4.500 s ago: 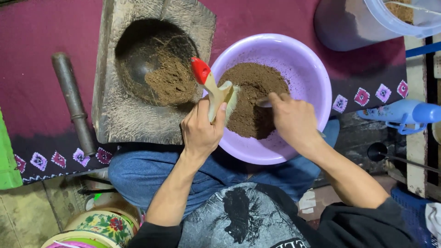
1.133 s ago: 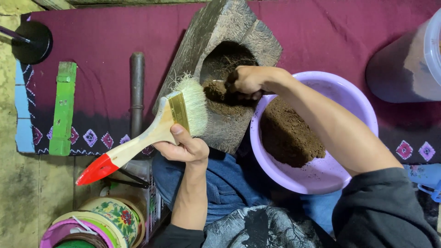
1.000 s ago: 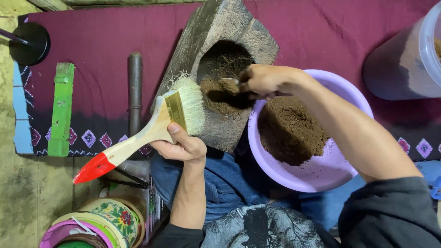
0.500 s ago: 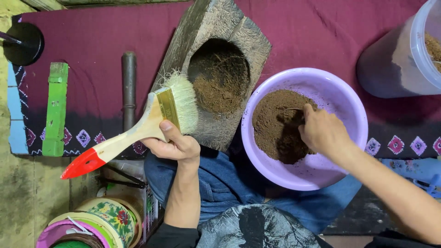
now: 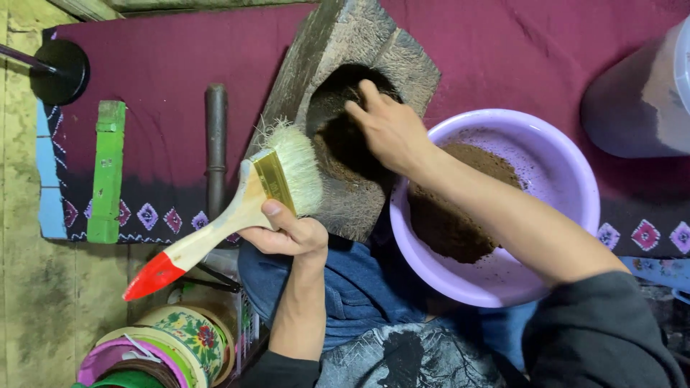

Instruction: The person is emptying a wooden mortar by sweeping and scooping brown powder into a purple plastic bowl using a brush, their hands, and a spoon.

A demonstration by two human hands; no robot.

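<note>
Blue denim covers our lap at the bottom, and beside it stands a stack of flowered round tins. Just above, our left hand closes its fingers around the pale wooden handle of a wide paintbrush with a red tip; its white bristles rest against the edge of the grey stone block with a round hollow. Near our right side, the lilac plastic basin holds a heap of brown powder, while its far side is only dusted. Farther on, our right hand reaches into the hollow with the fingers loosely spread; whether they grip something, we cannot tell. Some brown powder lies in the hollow, so we judge the moving of powder between the two vessels only partly done. Beyond lie a dark metal rod and a green wooden bar on the maroon cloth.
</note>
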